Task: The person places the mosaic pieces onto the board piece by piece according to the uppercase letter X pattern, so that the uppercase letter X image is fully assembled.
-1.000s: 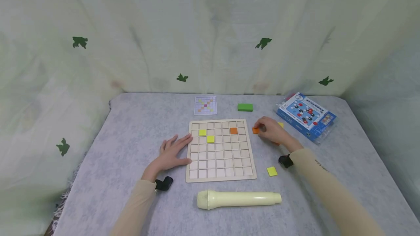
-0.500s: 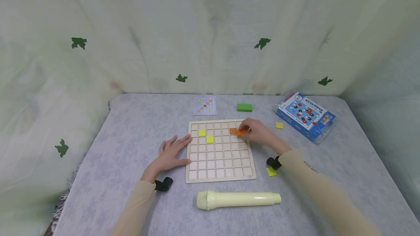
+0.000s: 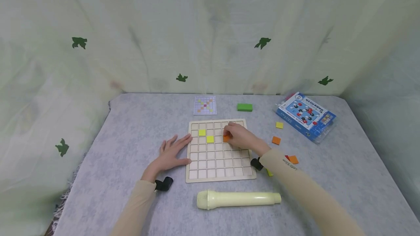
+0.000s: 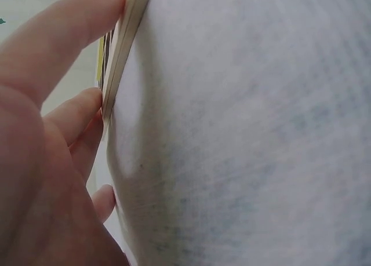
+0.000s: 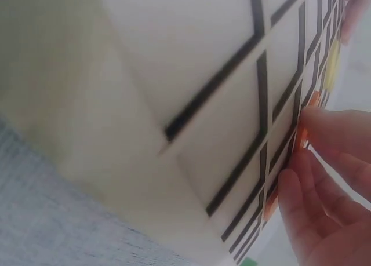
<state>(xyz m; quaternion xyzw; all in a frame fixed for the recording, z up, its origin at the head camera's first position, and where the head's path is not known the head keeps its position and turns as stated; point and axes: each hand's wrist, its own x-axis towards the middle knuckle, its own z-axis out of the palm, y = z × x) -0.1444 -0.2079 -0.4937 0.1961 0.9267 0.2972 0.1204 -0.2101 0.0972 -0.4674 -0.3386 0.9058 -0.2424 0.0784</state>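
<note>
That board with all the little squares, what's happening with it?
A person's right hand pinches an orange tile at the grid board, while the left hand touches the board's left edge. Two yellow tiles already sit in squares. Loose tiles lie to the board's right. I can't tell whether the pinched tile is fully down in its square.
</note>
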